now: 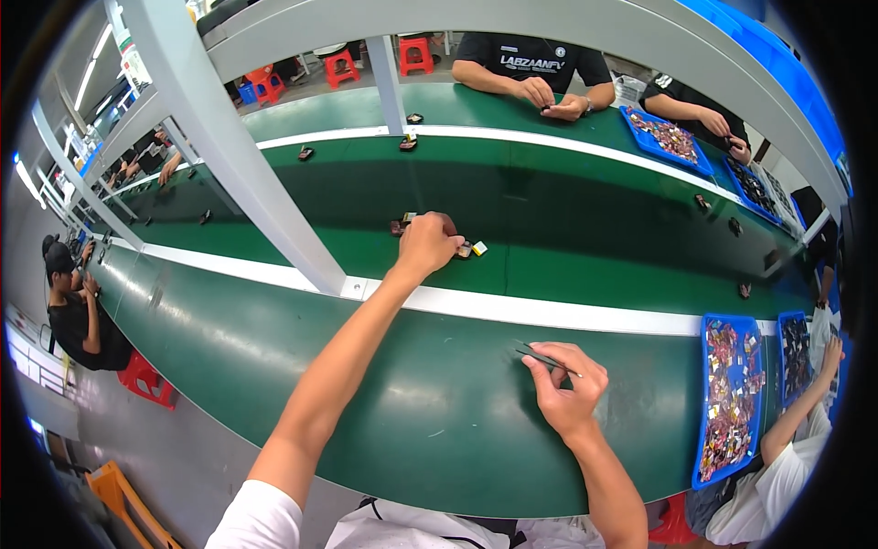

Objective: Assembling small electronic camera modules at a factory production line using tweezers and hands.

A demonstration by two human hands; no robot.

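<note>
My left hand (428,245) reaches over the white rail onto the dark green belt (567,247). Its fingers curl down and together, and whatever they pinch is hidden beneath them. Small dark red and black parts (399,225) lie at its left side. By its thumb sits another small dark part (465,250), with a yellow-and-white piece (480,248) beside it. Above the green worktop, nearer to me, my right hand (569,384) is closed around slim dark tweezers (547,360). The tweezers' tips point left, with nothing visible between them.
At right on the worktop stand a blue tray (702,403) of small colourful parts and another of black parts (794,357). A grey post (247,146) rises left of my left arm. Co-workers sit across the belt, at far left and at right. Scattered small parts (408,143) lie on the belt.
</note>
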